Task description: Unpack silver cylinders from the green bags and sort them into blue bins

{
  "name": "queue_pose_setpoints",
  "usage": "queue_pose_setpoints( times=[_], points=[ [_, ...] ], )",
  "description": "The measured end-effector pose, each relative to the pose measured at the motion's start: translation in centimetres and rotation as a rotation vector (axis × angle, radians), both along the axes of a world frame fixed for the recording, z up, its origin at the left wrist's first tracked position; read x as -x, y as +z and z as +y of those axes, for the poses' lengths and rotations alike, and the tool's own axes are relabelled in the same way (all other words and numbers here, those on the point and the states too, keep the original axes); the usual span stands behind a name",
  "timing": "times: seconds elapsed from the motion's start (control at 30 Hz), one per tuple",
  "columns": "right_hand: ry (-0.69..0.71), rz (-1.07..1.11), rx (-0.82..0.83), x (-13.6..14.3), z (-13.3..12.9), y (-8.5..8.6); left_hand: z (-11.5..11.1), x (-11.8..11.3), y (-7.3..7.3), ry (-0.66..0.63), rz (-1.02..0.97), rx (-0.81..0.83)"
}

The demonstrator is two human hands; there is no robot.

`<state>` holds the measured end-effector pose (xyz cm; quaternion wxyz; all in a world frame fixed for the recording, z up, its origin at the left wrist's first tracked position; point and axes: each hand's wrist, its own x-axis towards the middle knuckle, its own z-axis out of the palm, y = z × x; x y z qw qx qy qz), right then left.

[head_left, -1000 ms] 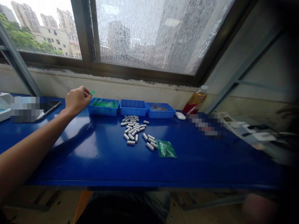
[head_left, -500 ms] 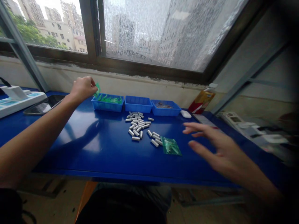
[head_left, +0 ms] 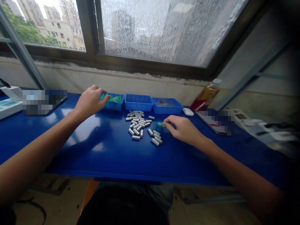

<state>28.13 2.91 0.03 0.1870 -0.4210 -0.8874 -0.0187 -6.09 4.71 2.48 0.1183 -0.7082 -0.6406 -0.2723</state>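
My left hand (head_left: 92, 99) is at the left blue bin (head_left: 114, 106), its thumb and fingers apart over the green bags (head_left: 115, 98) in it; nothing shows between them. My right hand (head_left: 184, 129) pinches a blurred green bag (head_left: 160, 124) by its edge, above the table to the right of the metal pieces. Several short silvery pieces (head_left: 138, 122) lie in a loose pile in front of the bins. A smaller group of them (head_left: 156, 136) lies just below the green bag.
The middle blue bin (head_left: 138, 103) looks empty; the right bin (head_left: 167, 107) holds small dark items. A white rounded object (head_left: 188, 112), a bottle (head_left: 207, 95) and a flat device (head_left: 212, 122) are at the right. A power strip (head_left: 10, 107) is far left.
My right hand has moved left and closed on the green bag, which is now off the table. My left hand has moved slightly right and opened; the green bag it held is no longer between its fingers.
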Motion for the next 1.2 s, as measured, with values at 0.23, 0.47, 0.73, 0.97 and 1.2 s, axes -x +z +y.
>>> queue_pose_setpoints(
  times=[0.23,0.47,0.73,0.97,1.2],
  points=[
    [0.034,0.292,-0.376,7.0,2.6,0.7,-3.0,-6.9,-1.9,-0.576,-1.033,0.730],
    [0.241,0.180,-0.454,9.0,-1.2,-0.5,-3.4,-7.4,-3.1,-0.666,-1.312,0.713],
    [-0.055,0.774,0.562,8.4,0.2,-0.8,-3.3,-7.1,-4.5,-0.722,-0.695,0.120],
    [0.169,0.932,0.753,8.8,-0.7,-0.9,-3.4,-6.7,-4.1,-0.748,-0.310,-0.091],
    [0.158,0.689,0.014,8.2,-0.8,-0.9,-3.0,-7.1,-4.5,-0.636,-0.771,0.390]
  ],
)
